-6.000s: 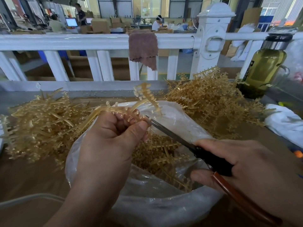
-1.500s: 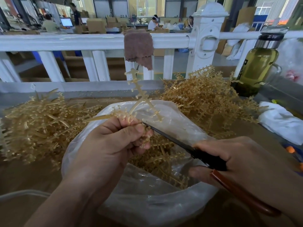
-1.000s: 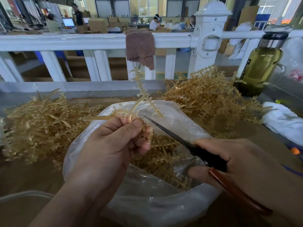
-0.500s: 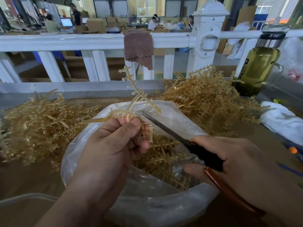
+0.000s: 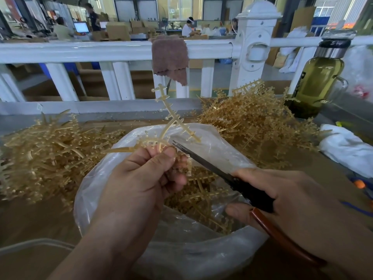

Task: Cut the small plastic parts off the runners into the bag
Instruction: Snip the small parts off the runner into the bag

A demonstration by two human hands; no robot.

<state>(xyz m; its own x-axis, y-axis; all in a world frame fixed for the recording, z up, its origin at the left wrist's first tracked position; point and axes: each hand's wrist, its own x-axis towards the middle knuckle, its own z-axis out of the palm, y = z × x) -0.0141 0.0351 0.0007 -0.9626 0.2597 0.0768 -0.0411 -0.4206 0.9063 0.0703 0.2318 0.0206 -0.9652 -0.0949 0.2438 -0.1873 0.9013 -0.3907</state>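
On the left of the brown table [image 5: 40, 223] lies a heap of pale amber, translucent plastic runners [image 5: 46, 154], thin stems tangled together with short side branches. The left hand [image 5: 137, 184] is raised over the clear plastic bag [image 5: 201, 255], its thumb and curled fingers pinching one amber branched runner [image 5: 171, 120]. That runner rises from the fingers, forks, and carries rows of tiny nubs on short pegs along each arm. One arm stands up towards the white railing [image 5: 80, 51], and a bare stem sticks out to the left. More of the same amber pieces [image 5: 201, 190] lie inside the open bag, below the hand.

The scissors with dark blades and a reddish-brown handle [image 5: 203, 162] point up and left. Their blades are nearly together, and the tip is just beside the left thumb and the held runner. The right hand [image 5: 298, 201] grips the scissors by the handle, with its fingers wrapped around it.

Behind the bag to the right, a second, taller heap of amber runners [image 5: 252, 122] sits. Beyond it stands a glass bottle of yellow-green liquid with a metal cap [image 5: 319, 81], and below that lies a crumpled white cloth [image 5: 347, 150].
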